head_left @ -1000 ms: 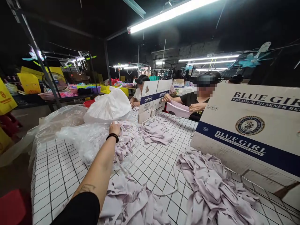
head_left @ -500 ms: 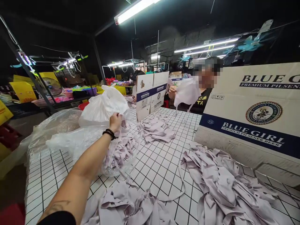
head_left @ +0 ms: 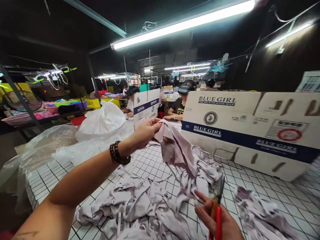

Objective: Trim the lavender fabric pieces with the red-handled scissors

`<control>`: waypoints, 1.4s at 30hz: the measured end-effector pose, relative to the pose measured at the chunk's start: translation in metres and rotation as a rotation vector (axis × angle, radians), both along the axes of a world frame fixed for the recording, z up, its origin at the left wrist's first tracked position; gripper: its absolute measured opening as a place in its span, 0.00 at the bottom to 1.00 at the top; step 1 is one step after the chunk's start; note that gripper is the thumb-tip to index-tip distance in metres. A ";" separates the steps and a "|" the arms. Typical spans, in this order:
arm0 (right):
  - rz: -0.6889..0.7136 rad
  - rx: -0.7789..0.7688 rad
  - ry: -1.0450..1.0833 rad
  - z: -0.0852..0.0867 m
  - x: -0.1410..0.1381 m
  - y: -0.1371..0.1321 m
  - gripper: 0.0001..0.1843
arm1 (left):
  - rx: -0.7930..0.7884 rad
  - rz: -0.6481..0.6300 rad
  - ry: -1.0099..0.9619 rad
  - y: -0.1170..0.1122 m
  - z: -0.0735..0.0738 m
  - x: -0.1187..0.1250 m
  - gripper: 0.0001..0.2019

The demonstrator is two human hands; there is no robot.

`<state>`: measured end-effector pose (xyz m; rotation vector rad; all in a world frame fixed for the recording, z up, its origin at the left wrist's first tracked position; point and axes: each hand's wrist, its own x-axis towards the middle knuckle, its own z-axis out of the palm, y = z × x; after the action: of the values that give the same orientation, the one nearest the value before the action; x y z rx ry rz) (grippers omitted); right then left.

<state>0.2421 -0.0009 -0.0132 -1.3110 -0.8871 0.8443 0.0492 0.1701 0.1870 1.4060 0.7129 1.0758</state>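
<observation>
My left hand (head_left: 146, 131) is raised over the table, its fingers pinched on a pale lilac fabric piece (head_left: 176, 150) that hangs down with thin straps trailing. My right hand (head_left: 216, 220) sits low at the bottom edge, closed around red-handled scissors (head_left: 218, 208) whose blades point up. Beneath both hands lies a heap of the same lilac pieces (head_left: 140, 210) on the white grid-patterned table (head_left: 270, 196). A dark bead bracelet circles my left wrist.
A long Blue Girl cardboard box (head_left: 250, 130) stands on edge along the right. A smaller box (head_left: 146, 106) stands farther back. Clear and white plastic bags (head_left: 100, 125) fill the left side. Other people sit behind the boxes. More lilac pieces (head_left: 260, 213) lie at right.
My left hand has left the plastic bag and swung to the centre, lifting a lilac piece. My right hand with the scissors has come into view. The view has turned right.
</observation>
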 end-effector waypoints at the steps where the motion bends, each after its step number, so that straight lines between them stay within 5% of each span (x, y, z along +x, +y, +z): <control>1: -0.007 0.045 0.033 0.008 -0.007 -0.003 0.23 | -0.063 -0.035 -0.010 -0.018 -0.005 0.009 0.03; 5: -0.245 0.291 0.108 0.042 -0.023 -0.035 0.19 | -0.296 -0.121 -0.015 -0.081 -0.042 0.039 0.03; 8: -0.236 0.358 0.096 0.051 -0.021 -0.068 0.15 | -0.441 -0.167 -0.016 -0.120 -0.082 0.055 0.03; 12: -0.066 0.182 0.060 0.031 -0.020 -0.098 0.16 | -0.601 -0.127 -0.028 -0.158 -0.131 0.070 0.02; 16: -0.132 0.133 0.015 0.002 -0.030 -0.106 0.16 | -0.688 -0.066 -0.053 -0.177 -0.164 0.078 0.03; 24: -0.167 0.020 0.003 -0.011 -0.034 -0.103 0.16 | -0.730 0.049 -0.150 -0.203 -0.193 0.044 0.13; 28: -0.049 -0.062 0.005 -0.011 -0.039 -0.103 0.16 | -0.750 0.024 0.015 -0.229 -0.212 0.022 0.19; 31: 0.038 -0.098 -0.042 -0.009 -0.045 -0.108 0.15 | -0.580 -0.036 0.173 -0.242 -0.221 0.013 0.24; 35: 0.032 -0.147 -0.224 -0.007 -0.047 -0.119 0.12 | -0.280 0.090 0.313 -0.243 -0.224 0.009 0.18; 42: 0.079 -0.287 -0.137 -0.012 -0.044 -0.133 0.15 | -0.314 -0.115 0.305 -0.235 -0.219 0.012 0.15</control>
<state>0.1978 -0.1340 -0.0252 -1.6069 -0.9548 0.9799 0.0616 -0.0648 -0.0315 1.3307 0.9626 0.6324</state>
